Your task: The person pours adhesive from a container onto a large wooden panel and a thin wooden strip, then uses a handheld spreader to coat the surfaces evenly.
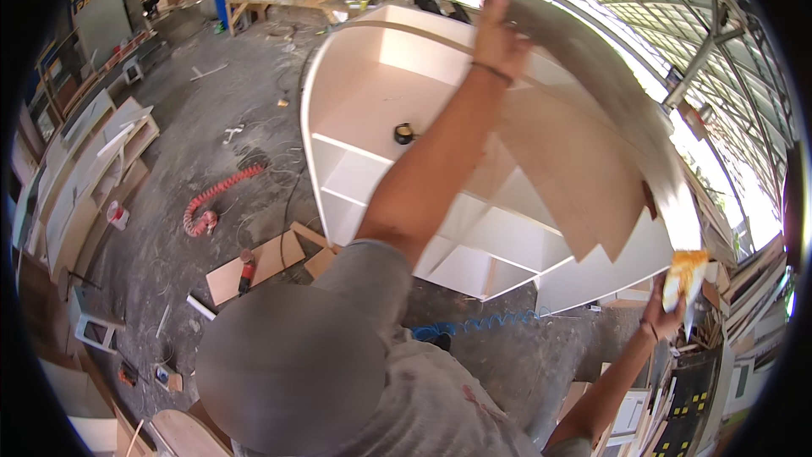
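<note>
My left hand (501, 44) is raised above a large white cabinet (338, 161) with a curved outline and several compartments. Its fingers, slightly blurred, close on the edge of a long, bending thin sheet (584, 34). That sheet arches over the far side and down to the right, where it shines brightly. Out at the right, my right hand (664, 315) grips a white piece smeared with yellow-orange (683, 278); its exact kind is unclear. A brown thin panel (584, 178) with pointed ends covers part of the cabinet. Inside the cabinet lies a small round black object (404, 133).
A coiled red hose (203, 218) lies on the floor at left, a coiled blue hose (474, 324) nearer me. A red power tool (246, 272) rests by a wood board (224, 281). Cabinet parts (93, 178) line the left; stacked timber (761, 296) the right. A workbench (288, 2) stands behind.
</note>
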`<state>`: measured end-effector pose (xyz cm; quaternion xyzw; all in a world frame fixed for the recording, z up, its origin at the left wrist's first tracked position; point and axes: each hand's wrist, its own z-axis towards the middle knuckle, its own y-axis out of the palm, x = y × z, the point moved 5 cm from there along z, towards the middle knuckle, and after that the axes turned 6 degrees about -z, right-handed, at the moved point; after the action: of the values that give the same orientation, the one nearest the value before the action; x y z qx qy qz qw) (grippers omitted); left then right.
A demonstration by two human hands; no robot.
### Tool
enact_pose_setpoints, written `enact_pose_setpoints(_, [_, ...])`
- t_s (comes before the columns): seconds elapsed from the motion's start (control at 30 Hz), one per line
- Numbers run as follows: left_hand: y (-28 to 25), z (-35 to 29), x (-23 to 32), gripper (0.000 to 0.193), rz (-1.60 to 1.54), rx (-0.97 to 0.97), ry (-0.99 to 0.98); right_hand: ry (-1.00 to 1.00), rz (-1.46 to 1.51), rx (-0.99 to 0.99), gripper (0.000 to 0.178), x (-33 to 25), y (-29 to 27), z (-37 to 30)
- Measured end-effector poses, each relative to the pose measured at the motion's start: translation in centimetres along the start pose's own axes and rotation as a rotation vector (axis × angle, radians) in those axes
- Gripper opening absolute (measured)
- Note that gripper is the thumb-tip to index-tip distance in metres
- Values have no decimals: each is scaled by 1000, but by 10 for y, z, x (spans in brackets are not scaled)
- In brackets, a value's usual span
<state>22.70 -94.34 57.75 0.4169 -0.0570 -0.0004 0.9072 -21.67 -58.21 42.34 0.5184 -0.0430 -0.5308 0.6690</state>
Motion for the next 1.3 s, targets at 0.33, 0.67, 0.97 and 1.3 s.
enact_pose_setpoints(0.33, [-47, -57, 27, 41, 93, 282, 205, 280, -44, 57, 49, 67, 1, 91])
enact_pose_setpoints(0.67, [-78, -49, -33, 37, 105, 479, 246, 337, -44, -22, 54, 56, -52, 213])
enact_pose_setpoints(0.97, [-142, -43, -89, 39, 93, 589, 238, 521, -91, -88, 41, 84, -58, 259])
enact_pose_setpoints(1.3, [-167, -33, -54, 90, 771, 925, -198, 599, 268, -43, 65, 83, -34, 216])
